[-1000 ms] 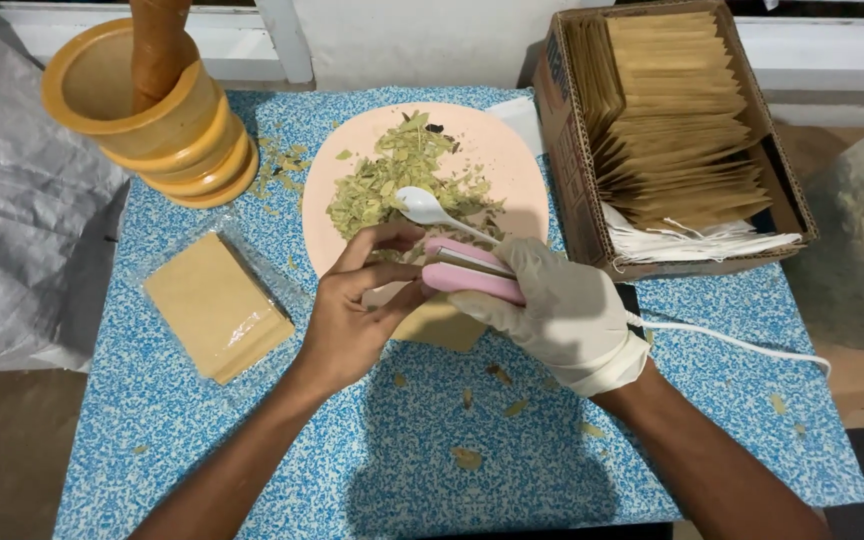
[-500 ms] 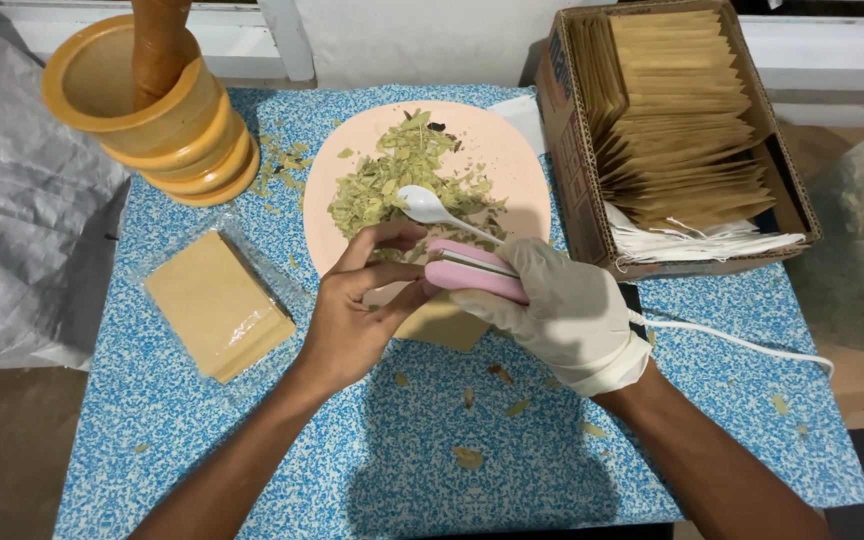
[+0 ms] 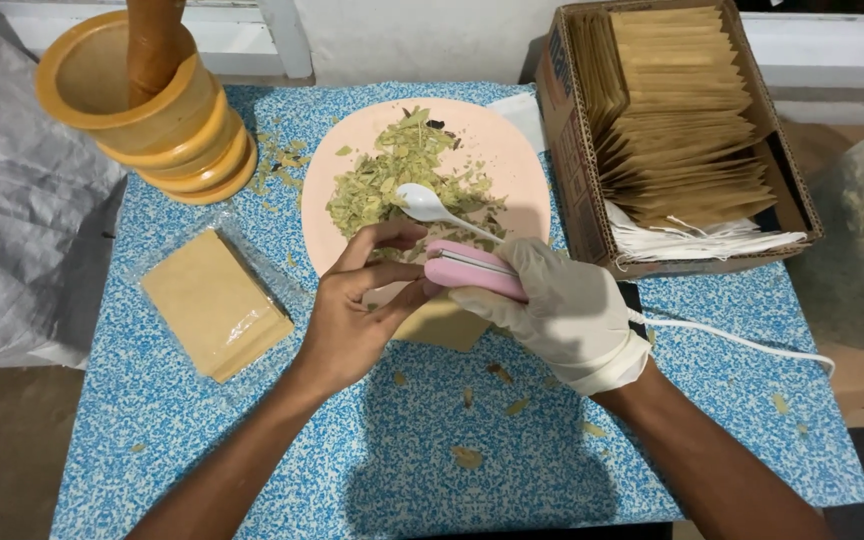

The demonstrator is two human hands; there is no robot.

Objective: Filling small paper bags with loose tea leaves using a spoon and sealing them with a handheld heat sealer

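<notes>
At bench centre, the gloved right hand clamps a pink sealer on a pouch that the left hand pinches; leaves wait at 12 o'clock, so sealing seems underway.

The bench wears a blue-and-white speckled pattern. The plate is pale pink, heaped with yellow-green crushed leaves. The handheld sealer is pink, the spoon white, the glove off-white. The mortar is mustard yellow. The pouches are kraft brown.
</notes>
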